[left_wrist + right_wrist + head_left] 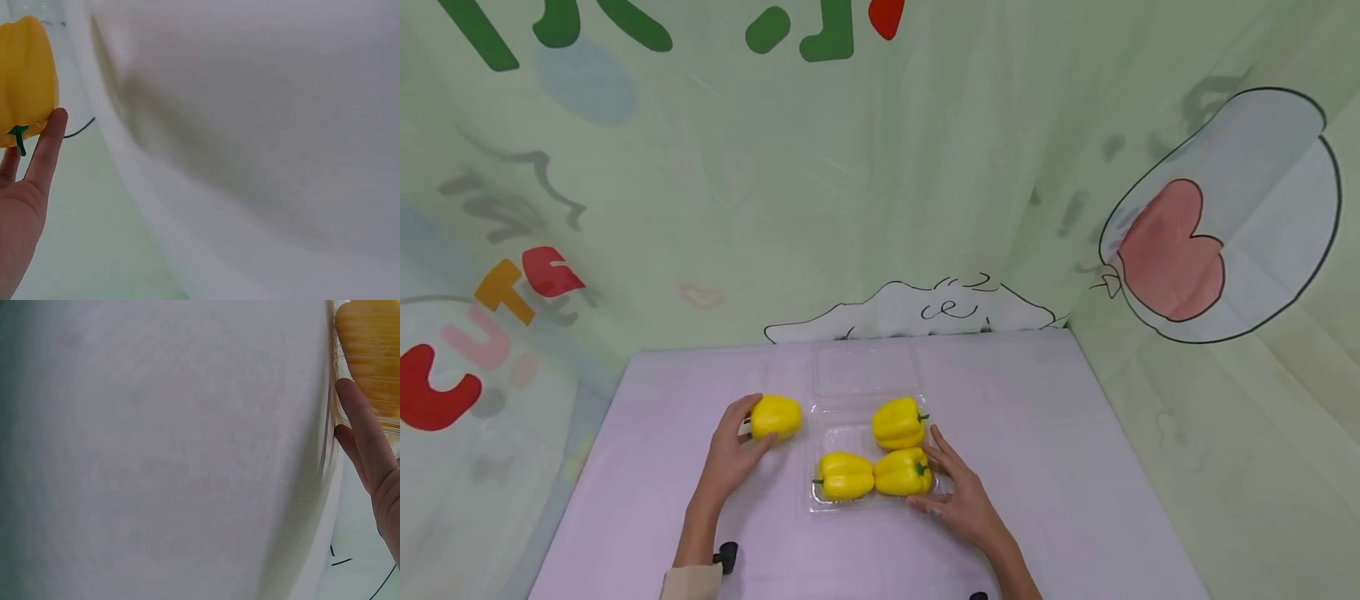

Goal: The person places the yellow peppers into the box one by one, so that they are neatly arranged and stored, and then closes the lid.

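Your L grip [730, 457] holds the 4th pepper [777, 417] just L of the clear tray [842, 437], R hand [957, 497] spread against tray's R side; 3 peppers [846, 477] in, prob. 1 to go.

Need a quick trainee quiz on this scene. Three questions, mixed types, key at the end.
1. How many yellow peppers lie in the clear container?
2. True or false: the left hand holds a pepper outside the container.
3. In the head view, which part of the container's tray has no pepper?
A) far left
B) near left
C) far right

Key: 1. Three. 2. True. 3. A.
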`<action>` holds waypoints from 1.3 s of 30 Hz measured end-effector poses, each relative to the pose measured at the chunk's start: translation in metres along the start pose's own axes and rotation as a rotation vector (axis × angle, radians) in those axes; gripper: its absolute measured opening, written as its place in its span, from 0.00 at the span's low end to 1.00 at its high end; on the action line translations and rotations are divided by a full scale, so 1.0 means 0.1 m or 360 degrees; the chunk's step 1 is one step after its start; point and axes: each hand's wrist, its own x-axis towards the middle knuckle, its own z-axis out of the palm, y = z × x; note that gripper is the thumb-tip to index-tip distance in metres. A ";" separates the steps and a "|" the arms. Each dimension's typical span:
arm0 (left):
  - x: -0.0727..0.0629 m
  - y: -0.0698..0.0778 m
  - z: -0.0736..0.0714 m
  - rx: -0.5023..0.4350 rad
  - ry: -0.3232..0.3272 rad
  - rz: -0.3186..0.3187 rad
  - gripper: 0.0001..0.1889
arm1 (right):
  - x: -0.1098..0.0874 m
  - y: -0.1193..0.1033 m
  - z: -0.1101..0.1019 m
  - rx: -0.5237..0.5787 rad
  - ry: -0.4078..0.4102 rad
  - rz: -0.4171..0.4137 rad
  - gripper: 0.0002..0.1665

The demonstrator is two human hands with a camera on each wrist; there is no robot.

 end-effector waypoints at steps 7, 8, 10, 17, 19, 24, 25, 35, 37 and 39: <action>-0.04 0.24 -0.01 -0.0064 -0.0007 0.0071 0.37 | -0.01 -0.02 -0.01 -0.0005 0.0004 -0.0005 0.54; -0.05 0.27 -0.01 -0.0084 -0.0014 0.0082 0.37 | -0.01 -0.03 -0.01 -0.0007 0.0005 -0.0008 0.54; -0.06 0.33 0.02 -0.0103 -0.0034 0.0096 0.38 | -0.01 -0.03 -0.01 -0.0014 0.0006 -0.0014 0.54; -0.08 0.44 0.16 -0.0142 -0.0092 0.0150 0.37 | -0.01 -0.04 -0.01 -0.0022 0.0015 -0.0014 0.54; -0.07 0.46 0.21 -0.0149 -0.0104 0.0174 0.37 | -0.01 -0.05 -0.01 -0.0030 0.0014 -0.0009 0.54; -0.07 0.52 0.32 -0.0187 -0.0127 0.0200 0.38 | -0.01 -0.05 -0.01 -0.0043 0.0007 -0.0023 0.53; -0.06 0.53 0.34 -0.0190 -0.0137 0.0200 0.38 | -0.01 -0.05 -0.01 -0.0040 0.0008 -0.0025 0.53; -0.04 0.60 0.49 -0.0211 -0.0234 0.0233 0.38 | 0.00 -0.04 -0.01 0.0008 0.0001 -0.0026 0.53; -0.04 0.60 0.51 -0.0189 -0.0241 0.0240 0.38 | 0.00 -0.04 -0.01 0.0020 0.0001 -0.0014 0.53; -0.04 0.60 0.53 -0.0172 -0.0252 0.0242 0.38 | -0.01 -0.04 -0.01 0.0019 0.0004 -0.0008 0.53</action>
